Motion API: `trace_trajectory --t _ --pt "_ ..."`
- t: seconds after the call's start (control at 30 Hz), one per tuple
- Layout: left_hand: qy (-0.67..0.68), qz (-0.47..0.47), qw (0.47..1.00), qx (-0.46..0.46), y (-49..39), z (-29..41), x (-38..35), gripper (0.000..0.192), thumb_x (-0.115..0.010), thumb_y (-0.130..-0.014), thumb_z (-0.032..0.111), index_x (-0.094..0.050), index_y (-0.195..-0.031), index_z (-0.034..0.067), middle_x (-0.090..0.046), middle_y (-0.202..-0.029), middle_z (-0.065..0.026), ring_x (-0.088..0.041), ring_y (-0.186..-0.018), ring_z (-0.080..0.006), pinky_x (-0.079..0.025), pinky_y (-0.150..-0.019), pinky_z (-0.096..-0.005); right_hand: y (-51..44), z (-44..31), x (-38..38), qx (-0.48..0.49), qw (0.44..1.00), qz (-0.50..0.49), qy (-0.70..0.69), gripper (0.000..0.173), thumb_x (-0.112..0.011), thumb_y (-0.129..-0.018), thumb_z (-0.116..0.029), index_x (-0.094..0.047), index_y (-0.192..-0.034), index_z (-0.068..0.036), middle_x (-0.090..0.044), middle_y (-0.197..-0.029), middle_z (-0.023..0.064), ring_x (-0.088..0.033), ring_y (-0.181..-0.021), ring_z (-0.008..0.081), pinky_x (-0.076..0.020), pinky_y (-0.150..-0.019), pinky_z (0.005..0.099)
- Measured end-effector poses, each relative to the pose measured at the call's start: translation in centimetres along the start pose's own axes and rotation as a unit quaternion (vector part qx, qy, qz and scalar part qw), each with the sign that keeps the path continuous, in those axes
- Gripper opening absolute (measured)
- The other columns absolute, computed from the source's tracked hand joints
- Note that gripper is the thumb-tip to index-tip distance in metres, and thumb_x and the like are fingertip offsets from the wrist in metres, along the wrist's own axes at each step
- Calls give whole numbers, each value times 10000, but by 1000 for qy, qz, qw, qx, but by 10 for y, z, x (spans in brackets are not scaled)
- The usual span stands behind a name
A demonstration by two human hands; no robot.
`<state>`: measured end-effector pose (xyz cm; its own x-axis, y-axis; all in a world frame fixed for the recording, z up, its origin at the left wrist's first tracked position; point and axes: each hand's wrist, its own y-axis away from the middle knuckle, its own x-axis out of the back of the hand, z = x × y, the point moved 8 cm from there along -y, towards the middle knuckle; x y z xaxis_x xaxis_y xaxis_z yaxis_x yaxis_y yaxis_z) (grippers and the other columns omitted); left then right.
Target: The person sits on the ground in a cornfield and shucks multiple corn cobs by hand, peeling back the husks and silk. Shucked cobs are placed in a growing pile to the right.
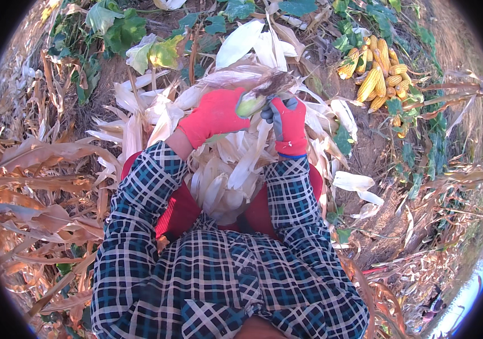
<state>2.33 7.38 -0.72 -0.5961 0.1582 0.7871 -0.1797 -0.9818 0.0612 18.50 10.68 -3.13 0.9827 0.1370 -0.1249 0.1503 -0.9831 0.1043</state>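
Both hands wear red knit gloves with grey-coated palms. My left hand (216,113) is wrapped around an unhusked ear of corn (251,103), its husk pale green low down and topped with dark, dried silk (274,84). At the ear's right side is my right hand (287,120), fingers curled in close to the husk. Whether those fingers pinch a husk leaf is hidden. Beneath both hands, loose dry corn husks (220,178) are heaped between my red-clad legs (177,212). More husks (241,42) spread just beyond the hands.
Several husked yellow corn cobs (377,72) lie piled on the soil at the upper right, among green vine leaves (385,21). Broad vine leaves (124,31) also grow at the upper left. Dry corn stalks and leaves (42,186) crowd my left side. Loose husk pieces (353,181) lie to the right.
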Motion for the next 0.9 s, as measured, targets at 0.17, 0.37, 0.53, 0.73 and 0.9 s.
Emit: trace_trajectory --t 0.17,0.37,0.53,0.73,0.9 --pt "432 -98 896 -30 5 20 -21 585 -768 -704 258 -568 -1206 36 -667 -1001 -109 -647 -906 -221 -506 -813 -346 -1 18 -8 -25 955 -28 -294 198 -586 -908 -212 -598 -788 -55 -543 -558 12 -458 -433 86 -371 -437 226" --pt "581 -146 800 -11 10 32 -26 494 -735 -812 197 -545 -1234 26 -640 -1009 -58 -625 -867 -141 -510 -764 -298 4 10 -13 -42 944 -82 -318 290 -561 -948 -204 -602 -708 -46 -500 -518 7 -411 -408 93 -343 -419 239" --pt "477 117 871 2 -8 13 4 498 -764 -780 388 -649 -1037 -24 -670 -835 -119 -615 -750 -159 -503 -679 -336 9 5 -18 22 991 -56 -120 164 -558 -927 -148 -597 -825 -26 -595 -627 37 -512 -470 87 -391 -440 219" --pt "429 124 889 104 -8 -21 -8 456 -665 -875 406 -659 -1046 -17 -670 -861 -75 -614 -769 -183 -491 -737 -311 24 0 -49 7 991 -47 -123 111 -637 -902 -87 -566 -836 -33 -561 -672 -4 -496 -548 64 -391 -497 222" --pt "456 217 862 -42 -1 -14 14 397 -528 -980 357 -600 -1165 13 -651 -1041 -81 -600 -934 -147 -483 -823 -312 30 2 -45 62 997 -41 6 104 -678 -876 -79 -606 -854 -7 -583 -676 -10 -509 -602 41 -390 -516 224"
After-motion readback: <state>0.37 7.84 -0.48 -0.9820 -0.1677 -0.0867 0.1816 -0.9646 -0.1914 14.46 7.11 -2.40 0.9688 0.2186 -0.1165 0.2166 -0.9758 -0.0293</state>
